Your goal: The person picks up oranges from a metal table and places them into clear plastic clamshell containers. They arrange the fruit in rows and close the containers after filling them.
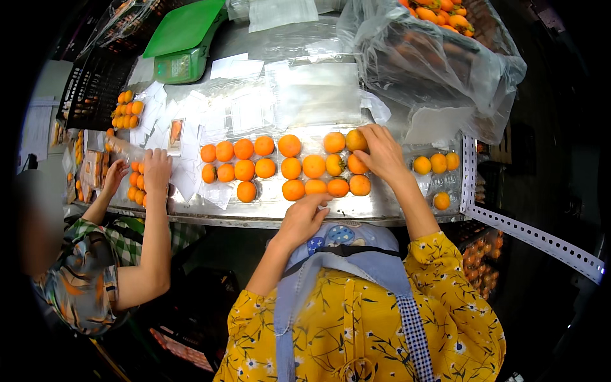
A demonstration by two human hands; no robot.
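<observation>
Before me, a clear plastic tray holds rows of orange persimmons (313, 166), with a gap in its far row. My right hand (382, 152) is at the tray's far right corner, its fingers against a darker persimmon (356, 140); whether they grip it is unclear. My left hand (305, 218) rests at the near edge, fingers curled beside the near-row fruit (293, 190), with nothing seen in it. To the left lies another part-filled tray with persimmons (244, 170). At the right, a third clear tray (445, 182) bears several smaller-looking fruits.
A co-worker's hands (157, 171) are over another fruit tray at the left. A green scale (184, 43), white paper slips (185, 112) and stacked clear plastic (317, 93) lie farther back. A plastic-lined crate (439, 71) stands back right; a perforated metal rail (534, 238) borders the right.
</observation>
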